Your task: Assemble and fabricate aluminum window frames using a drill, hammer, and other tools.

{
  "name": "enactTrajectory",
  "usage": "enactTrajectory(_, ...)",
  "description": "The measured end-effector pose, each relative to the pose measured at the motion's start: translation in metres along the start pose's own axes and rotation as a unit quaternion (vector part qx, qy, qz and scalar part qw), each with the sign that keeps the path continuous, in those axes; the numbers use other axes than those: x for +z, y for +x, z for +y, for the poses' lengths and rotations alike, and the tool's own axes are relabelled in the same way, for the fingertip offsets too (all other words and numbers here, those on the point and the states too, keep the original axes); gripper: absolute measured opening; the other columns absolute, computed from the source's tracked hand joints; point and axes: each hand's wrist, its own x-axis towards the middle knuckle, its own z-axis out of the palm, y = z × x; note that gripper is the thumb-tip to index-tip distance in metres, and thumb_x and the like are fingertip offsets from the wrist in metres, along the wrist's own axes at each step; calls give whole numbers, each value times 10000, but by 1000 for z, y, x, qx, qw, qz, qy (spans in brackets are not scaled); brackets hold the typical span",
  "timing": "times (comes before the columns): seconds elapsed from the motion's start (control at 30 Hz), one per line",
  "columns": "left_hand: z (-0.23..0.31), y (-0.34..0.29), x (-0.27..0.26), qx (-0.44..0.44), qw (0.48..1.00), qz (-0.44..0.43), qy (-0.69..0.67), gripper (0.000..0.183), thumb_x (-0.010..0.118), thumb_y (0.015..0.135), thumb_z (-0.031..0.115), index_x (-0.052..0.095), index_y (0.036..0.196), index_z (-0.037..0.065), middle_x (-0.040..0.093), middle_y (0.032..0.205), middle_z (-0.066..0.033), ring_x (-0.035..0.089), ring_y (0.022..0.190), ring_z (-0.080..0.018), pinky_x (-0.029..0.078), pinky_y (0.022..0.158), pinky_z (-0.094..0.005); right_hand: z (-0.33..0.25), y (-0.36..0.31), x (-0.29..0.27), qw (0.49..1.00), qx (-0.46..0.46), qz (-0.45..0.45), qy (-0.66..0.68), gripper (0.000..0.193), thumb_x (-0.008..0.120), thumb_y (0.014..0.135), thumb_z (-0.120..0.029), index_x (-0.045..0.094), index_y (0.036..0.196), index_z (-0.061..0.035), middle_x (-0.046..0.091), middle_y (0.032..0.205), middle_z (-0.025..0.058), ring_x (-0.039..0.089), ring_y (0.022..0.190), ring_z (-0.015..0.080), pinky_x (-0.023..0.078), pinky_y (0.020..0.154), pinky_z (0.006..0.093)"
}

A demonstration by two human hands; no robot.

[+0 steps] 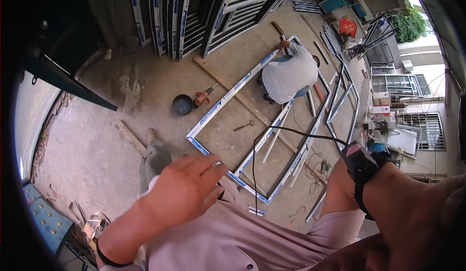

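My left hand (187, 188) hangs in front of my pink shirt (204, 237), its fingers loosely bent and apart, with nothing visible in them. Beyond it on the floor lies a large metal frame (228, 96) in blue-and-white protective film, a near corner just past my fingertips. My right arm is raised, a black strapped device (361, 164) round the wrist. Large and close at the right edge, my right hand (412, 203) has its fingers lost in shadow. A black cable (301, 134) loops across the view near that device.
A co-worker in a white shirt (290, 74) crouches inside the frame, one hand on its far end. An orange power drill (203, 97), a black bucket (182, 105) and a hammer (243, 125) lie left and centre. Barred frames (233, 16) lean at the back. Wooden battens (242, 101) cross underneath.
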Motion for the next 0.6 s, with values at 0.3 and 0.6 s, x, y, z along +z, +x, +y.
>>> enactTrajectory(0.3, -67, -11, -71, -122, 985, 10, -119, 399, 701, 729, 74, 616, 1112, 2, 612, 1157, -197, 594, 1059, -358, 474, 915, -397, -19, 59, 19, 989, 110, -101, -2, 558, 549, 930, -343, 511, 1238, 120, 637, 981, 228, 635, 870, 238, 489, 770, 278)
enactTrajectory(0.6, -68, 26, -66, -164, 975, -56, -138, 404, 698, 745, 72, 616, 1131, -13, 601, 1197, -200, 579, 1120, -356, 460, 958, -387, 31, 31, -12, 963, 257, -71, -26, 562, 550, 928, -344, 508, 1241, 120, 639, 965, 221, 634, 854, 231, 488, 760, 275)
